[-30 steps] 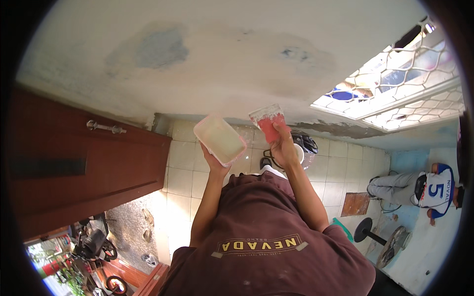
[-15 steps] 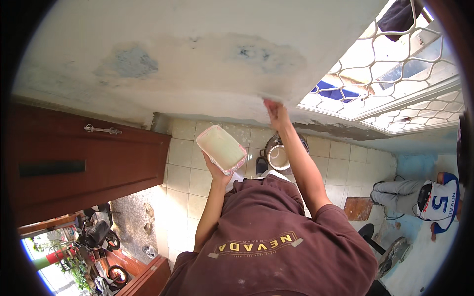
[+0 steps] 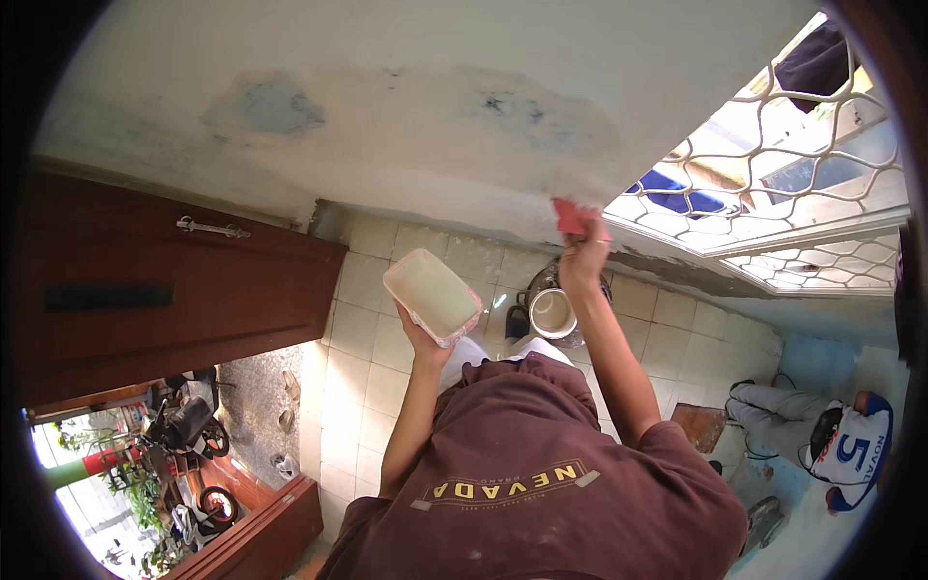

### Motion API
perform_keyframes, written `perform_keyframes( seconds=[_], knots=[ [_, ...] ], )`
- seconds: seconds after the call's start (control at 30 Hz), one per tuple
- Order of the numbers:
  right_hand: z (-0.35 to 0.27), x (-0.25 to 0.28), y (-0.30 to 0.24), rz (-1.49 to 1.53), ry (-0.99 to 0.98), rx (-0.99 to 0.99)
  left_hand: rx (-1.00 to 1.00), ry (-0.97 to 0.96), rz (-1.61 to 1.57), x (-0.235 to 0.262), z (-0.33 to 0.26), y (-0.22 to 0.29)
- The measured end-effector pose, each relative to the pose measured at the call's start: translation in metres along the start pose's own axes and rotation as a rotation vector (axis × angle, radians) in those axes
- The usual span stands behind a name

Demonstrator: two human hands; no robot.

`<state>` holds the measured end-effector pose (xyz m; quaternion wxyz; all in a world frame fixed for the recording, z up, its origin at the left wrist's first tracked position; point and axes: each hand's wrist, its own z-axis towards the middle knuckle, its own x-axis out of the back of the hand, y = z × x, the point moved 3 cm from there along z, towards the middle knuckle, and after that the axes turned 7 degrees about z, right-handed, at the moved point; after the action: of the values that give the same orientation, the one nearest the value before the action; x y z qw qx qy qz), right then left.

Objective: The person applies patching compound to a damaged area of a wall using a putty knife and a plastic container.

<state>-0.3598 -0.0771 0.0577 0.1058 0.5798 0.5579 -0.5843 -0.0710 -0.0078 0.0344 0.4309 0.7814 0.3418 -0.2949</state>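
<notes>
Scraper [image 3: 571, 215], red and blurred, is partly hidden by the right hand [image 3: 584, 261].

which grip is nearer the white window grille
Right. The right grip, on the red scraper, is just left of the white window grille, by its lower left corner; the left grip, on the pale tub, is farther left.

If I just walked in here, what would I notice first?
Probably the bright red scraper in the person's right hand, near the patchy pale wall. Next, the pale rectangular tub in the left hand. The sunlit window with wavy bars stands out at upper right.
</notes>
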Motion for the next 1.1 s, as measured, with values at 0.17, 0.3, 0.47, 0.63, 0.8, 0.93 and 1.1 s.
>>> perform_keyframes(
  seconds=[0.17, 0.3, 0.47, 0.63, 0.8, 0.93, 1.1],
  knots=[
    [0.074, 0.095, 0.103, -0.123, 0.112, -0.420, 0.063, -0.081, -0.031, 0.000, -0.010, 0.003],
    [0.095, 0.053, 0.079, 0.024, 0.025, -0.254, 0.001, 0.115, -0.019, 0.005, -0.005, 0.003],
    [0.035, -0.102, -0.052, 0.160, -0.088, -0.185, 0.036, -0.045, -0.067, -0.007, 0.003, 0.001],
    [-0.045, -0.158, -0.116, 0.179, -0.201, -0.010, 0.019, -0.116, -0.055, -0.014, 0.023, 0.002],
    [-0.023, -0.044, 0.007, -0.098, -0.017, -0.138, -0.023, -0.049, -0.027, -0.031, 0.016, 0.018],
    [0.053, 0.064, 0.125, -0.183, 0.103, -0.465, -0.003, -0.004, 0.003, -0.009, 0.017, 0.035],
    [0.094, 0.047, 0.146, 0.020, -0.015, -0.364, 0.039, -0.020, -0.015, 0.010, 0.033, 0.054]
  ],
)
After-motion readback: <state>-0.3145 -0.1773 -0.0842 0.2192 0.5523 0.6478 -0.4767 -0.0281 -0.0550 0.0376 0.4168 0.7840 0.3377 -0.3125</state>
